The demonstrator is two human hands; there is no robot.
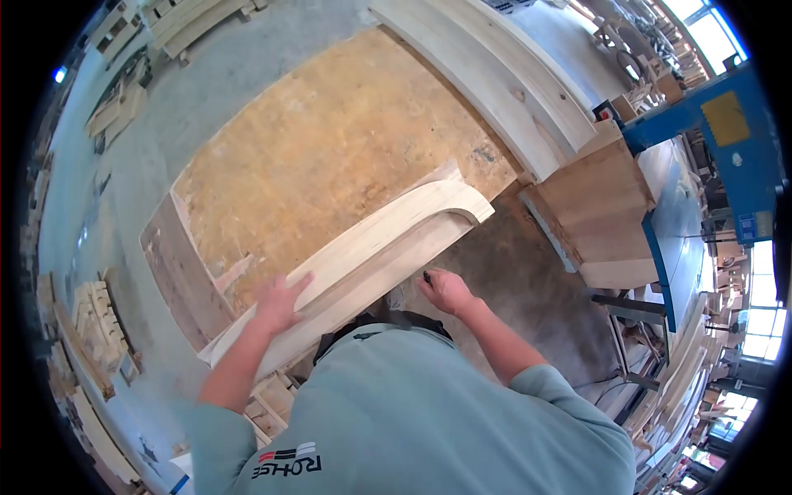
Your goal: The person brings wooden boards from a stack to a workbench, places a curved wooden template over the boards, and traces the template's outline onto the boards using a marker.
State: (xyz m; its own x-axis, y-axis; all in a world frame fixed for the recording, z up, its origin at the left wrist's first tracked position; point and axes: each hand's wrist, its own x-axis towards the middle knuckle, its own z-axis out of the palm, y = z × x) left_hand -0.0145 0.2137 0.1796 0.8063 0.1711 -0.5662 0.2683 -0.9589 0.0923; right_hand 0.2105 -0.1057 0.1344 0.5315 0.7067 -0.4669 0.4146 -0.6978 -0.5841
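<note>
- Reading bright overall, drawing cool daylight from the windows along the right edge and the upper-right window.
- Clipping to near white at those panes, losing detail outside.
- Glinting from a small bluish lamp or opening at far upper left.
- Catching a pale sheen on the blue machine's table.
- Darkening to brown on the floor patch right of the person's lap.
- Holding visible grain on the curved wooden piece.
- Softening into slight blur at the left hand; rendering the right hand more crisply.
- Bowing straight edges outward, fisheye fashion; squeezing and smearing the rim clutter; falling to black at all corners.
</note>
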